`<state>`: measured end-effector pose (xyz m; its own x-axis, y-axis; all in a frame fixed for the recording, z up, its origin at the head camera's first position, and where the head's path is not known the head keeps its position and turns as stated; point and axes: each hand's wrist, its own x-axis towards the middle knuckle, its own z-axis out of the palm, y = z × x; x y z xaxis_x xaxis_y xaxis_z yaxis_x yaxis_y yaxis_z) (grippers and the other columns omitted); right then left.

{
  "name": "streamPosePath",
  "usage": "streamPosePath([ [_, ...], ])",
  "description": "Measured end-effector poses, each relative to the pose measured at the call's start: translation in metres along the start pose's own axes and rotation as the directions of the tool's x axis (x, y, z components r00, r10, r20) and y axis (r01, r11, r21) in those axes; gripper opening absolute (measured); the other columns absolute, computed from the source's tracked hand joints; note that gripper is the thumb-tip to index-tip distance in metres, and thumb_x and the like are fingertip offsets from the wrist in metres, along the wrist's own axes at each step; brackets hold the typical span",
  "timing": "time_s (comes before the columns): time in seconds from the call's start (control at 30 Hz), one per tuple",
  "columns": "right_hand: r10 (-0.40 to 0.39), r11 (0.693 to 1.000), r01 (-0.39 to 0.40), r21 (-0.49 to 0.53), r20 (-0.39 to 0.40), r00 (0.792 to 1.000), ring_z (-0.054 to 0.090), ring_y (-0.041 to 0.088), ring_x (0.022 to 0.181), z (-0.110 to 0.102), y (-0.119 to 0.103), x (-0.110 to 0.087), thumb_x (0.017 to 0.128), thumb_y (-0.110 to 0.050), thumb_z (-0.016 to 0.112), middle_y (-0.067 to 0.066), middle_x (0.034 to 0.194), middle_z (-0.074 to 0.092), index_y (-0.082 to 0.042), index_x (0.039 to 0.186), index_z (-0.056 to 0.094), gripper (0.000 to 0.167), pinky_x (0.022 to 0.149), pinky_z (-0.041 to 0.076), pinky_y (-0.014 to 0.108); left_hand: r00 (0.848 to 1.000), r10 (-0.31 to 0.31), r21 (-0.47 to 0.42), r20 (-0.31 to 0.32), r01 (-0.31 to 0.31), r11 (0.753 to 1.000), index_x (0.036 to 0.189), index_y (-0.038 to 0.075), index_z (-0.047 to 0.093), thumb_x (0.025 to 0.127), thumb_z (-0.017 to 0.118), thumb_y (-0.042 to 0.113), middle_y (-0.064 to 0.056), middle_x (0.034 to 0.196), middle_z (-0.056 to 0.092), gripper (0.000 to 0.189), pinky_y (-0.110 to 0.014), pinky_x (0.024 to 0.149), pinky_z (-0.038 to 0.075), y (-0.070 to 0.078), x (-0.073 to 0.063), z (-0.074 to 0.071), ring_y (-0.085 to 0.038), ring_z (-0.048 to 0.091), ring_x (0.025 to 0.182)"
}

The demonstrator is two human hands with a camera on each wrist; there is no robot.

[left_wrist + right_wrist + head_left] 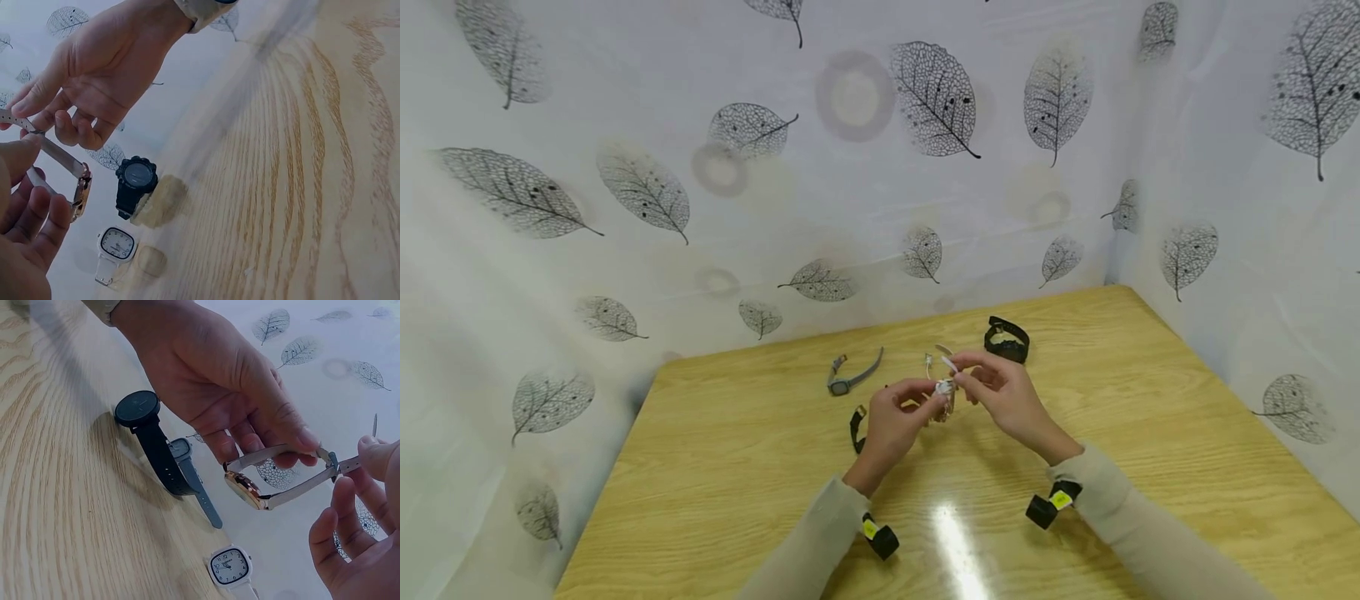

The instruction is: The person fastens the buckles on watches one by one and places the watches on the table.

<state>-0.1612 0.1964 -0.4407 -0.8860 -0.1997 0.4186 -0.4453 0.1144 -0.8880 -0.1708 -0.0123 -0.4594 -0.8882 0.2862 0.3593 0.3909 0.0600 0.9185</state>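
Both hands hold one wristwatch (245, 489) with a rose-gold case and a pale strap, raised above the table. My left hand (897, 421) pinches the strap by its buckle (332, 464). The strap is bent into a loop, with the case hanging at its far end. Between thumb and fingertips, my right hand (1006, 398) grips the strap's holed end, which passes through the buckle. In the left wrist view the holed strap end (11, 117) sticks out past the right thumb. The watch dial is seen almost edge-on.
A grey square watch (840, 387) lies left of the hands, a black watch (856, 427) partly behind the left hand. A white square watch (117, 242) lies beyond the hands, and a black digital watch (1009, 346) at the back right. Leaf-print curtain (850, 208) surrounds the wooden table (722, 467).
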Motion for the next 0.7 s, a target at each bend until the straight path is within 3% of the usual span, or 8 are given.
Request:
streamPosePath([
  [0.17, -0.009, 1.0, 0.009, -0.004, -0.005, 1.0, 0.056, 0.03, 0.068, -0.0016, -0.0002, -0.001, 0.103, -0.007, 0.063, 0.007, 0.083, 0.066, -0.009, 0.129, 0.069, 0.027, 0.058, 0.05, 0.038, 1.0, 0.016, -0.026, 0.023, -0.016, 1.0, 0.112, 0.006, 0.077, 0.093, 0.078, 0.012, -0.009, 0.1, 0.074, 0.02, -0.031, 0.063, 0.061, 0.0013, -0.0008, -0.0001, -0.018, 0.069, 0.078],
  [0.43, -0.009, 1.0, 0.009, -0.008, 0.003, 1.0, 0.057, 0.026, 0.068, -0.0019, -0.0018, -0.0024, 0.103, -0.007, 0.063, 0.018, 0.088, 0.067, -0.006, 0.127, 0.069, 0.025, 0.06, 0.052, 0.036, 0.998, 0.054, -0.028, 0.022, -0.053, 0.998, 0.111, 0.004, 0.077, 0.094, 0.077, 0.009, -0.012, 0.1, 0.074, 0.018, -0.029, 0.062, 0.061, 0.0002, -0.001, 0.0007, -0.023, 0.068, 0.076],
  [0.7, -0.014, 1.0, 0.015, -0.026, 0.02, 1.0, 0.056, 0.029, 0.066, -0.0055, -0.0026, -0.002, 0.103, -0.009, 0.063, 0.011, 0.084, 0.065, -0.01, 0.122, 0.071, 0.02, 0.058, 0.051, 0.037, 0.999, 0.04, -0.066, 0.026, -0.038, 0.997, 0.11, 0.005, 0.076, 0.094, 0.077, 0.01, -0.01, 0.1, 0.073, 0.017, -0.032, 0.062, 0.061, -0.002, 0.0001, -0.002, -0.018, 0.067, 0.076],
])
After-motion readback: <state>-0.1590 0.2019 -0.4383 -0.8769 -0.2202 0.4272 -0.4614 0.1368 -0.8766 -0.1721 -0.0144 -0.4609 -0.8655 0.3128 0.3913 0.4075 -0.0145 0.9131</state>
